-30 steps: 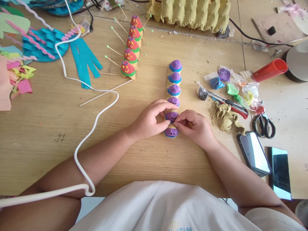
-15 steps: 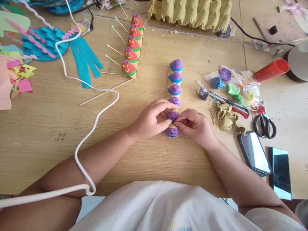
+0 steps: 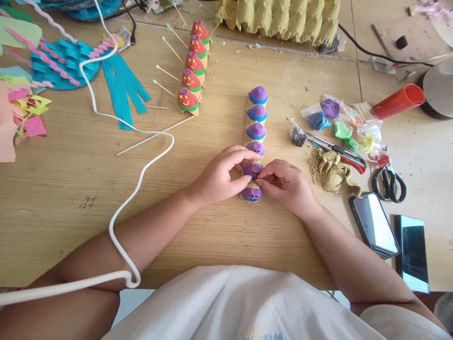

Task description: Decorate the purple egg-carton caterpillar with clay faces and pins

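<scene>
A strip of egg-carton cups [image 3: 257, 113], coated in purple and blue clay, lies lengthwise in front of me. Dark dots form a face on the nearest cup [image 3: 252, 193], and dark marks show on the two cups beyond it. My left hand [image 3: 224, 177] steadies the strip, its thumb and forefinger curved around the second-nearest cup. From the other side, my right hand [image 3: 288, 186] pinches with thumb and forefinger at that cup's lower edge. Whatever those fingertips hold is too small or hidden to make out.
Red-and-green cups [image 3: 191, 80] with green-tipped sticks stand beyond my left hand. Clay packets [image 3: 320, 120], a utility knife [image 3: 339, 153], scissors [image 3: 389, 184] and two phones [image 3: 375, 224] lie to the right. A white cable [image 3: 141, 177] crosses the left side.
The view has shifted very slightly. Both hands keep the same place and grip on the strip.
</scene>
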The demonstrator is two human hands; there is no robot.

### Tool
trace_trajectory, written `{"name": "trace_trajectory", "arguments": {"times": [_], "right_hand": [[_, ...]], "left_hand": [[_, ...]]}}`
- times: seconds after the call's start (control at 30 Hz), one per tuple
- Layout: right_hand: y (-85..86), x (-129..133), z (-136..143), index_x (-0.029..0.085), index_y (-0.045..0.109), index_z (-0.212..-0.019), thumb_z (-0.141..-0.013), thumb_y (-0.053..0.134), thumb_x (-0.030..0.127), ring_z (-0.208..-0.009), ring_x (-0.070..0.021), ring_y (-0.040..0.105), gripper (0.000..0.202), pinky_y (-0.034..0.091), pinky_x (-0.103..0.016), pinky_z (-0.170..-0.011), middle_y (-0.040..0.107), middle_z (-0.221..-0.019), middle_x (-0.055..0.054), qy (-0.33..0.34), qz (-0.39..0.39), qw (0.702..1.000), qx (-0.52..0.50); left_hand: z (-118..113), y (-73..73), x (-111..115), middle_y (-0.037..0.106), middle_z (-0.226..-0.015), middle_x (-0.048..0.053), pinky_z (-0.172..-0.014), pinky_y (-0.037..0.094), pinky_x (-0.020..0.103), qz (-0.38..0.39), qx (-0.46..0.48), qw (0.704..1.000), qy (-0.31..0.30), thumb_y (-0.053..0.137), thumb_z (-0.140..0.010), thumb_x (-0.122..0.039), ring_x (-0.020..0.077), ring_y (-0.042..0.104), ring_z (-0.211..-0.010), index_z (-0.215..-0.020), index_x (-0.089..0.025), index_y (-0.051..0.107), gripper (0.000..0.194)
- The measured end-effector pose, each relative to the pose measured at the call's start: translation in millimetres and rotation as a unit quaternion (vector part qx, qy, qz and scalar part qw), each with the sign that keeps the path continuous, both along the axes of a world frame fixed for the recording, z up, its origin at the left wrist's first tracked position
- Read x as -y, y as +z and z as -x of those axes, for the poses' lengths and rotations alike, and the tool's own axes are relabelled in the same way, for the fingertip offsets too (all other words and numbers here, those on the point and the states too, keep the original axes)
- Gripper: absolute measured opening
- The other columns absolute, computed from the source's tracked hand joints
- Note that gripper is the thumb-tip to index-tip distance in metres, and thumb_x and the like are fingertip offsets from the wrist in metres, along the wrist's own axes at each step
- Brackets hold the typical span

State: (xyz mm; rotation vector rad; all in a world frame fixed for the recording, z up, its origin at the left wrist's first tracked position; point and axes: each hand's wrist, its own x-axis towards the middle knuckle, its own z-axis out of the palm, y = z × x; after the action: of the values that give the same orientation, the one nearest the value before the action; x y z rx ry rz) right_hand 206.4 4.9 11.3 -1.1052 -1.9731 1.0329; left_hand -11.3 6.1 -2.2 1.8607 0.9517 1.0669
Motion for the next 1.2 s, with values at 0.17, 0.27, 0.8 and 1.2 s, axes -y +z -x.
{"name": "trace_trajectory", "arguments": {"times": [0.17, 0.27, 0.8, 1.2], "right_hand": [[-0.3, -0.1, 0.5, 0.02, 0.071, -0.083, -0.09, 0.073, 0.02, -0.064, -0.0133, 0.06, 0.007, 0.048, -0.027, -0.056, 0.067, -0.079, -0.003, 0.002, -0.004, 1.0, 0.002], [-1.0, -0.1, 0.5, 0.02, 0.071, -0.083, -0.09, 0.073, 0.02, -0.064, -0.0132, 0.06, 0.007, 0.048, -0.027, -0.056, 0.067, -0.079, -0.002, 0.004, -0.004, 1.0, 0.001], [-1.4, 1.8, 1.7, 0.021, 0.072, -0.084, -0.089, 0.074, 0.017, -0.069, -0.0145, 0.063, 0.006, 0.049, -0.027, -0.059, 0.069, -0.081, -0.003, -0.007, -0.009, 1.0, -0.008], [-2.9, 1.5, 1.4, 0.021, 0.073, -0.085, -0.089, 0.075, 0.016, -0.068, -0.014, 0.063, 0.006, 0.049, -0.026, -0.058, 0.069, -0.081, -0.003, -0.006, -0.02, 1.0, -0.013]], "left_hand": [[-0.8, -1.8, -0.3, 0.068, -0.119, 0.008, -0.088, 0.059, 0.029, -0.008, -0.007, 1.0, 0.005, 0.069, -0.085, -0.009, 0.0183, 0.068, -0.104, -0.123, -0.021, 0.069, 0.04], [-1.0, 0.0, 0.2, 0.068, -0.12, 0.009, -0.086, 0.058, 0.03, -0.022, -0.013, 1.0, 0.007, 0.068, -0.087, -0.011, 0.0189, 0.067, -0.104, -0.124, -0.021, 0.068, 0.039], [8.3, 11.1, 9.9, 0.065, -0.063, 0.002, -0.059, 0.039, 0.035, -0.251, -0.162, 0.953, 0.04, 0.052, -0.096, -0.026, 0.0169, 0.05, -0.057, -0.086, -0.023, 0.077, 0.027], [5.7, 12.1, 9.3, 0.066, -0.064, 0.002, -0.059, 0.04, 0.033, -0.281, -0.168, 0.943, 0.054, 0.054, -0.096, -0.022, 0.0161, 0.051, -0.057, -0.088, -0.019, 0.078, 0.026]]}}
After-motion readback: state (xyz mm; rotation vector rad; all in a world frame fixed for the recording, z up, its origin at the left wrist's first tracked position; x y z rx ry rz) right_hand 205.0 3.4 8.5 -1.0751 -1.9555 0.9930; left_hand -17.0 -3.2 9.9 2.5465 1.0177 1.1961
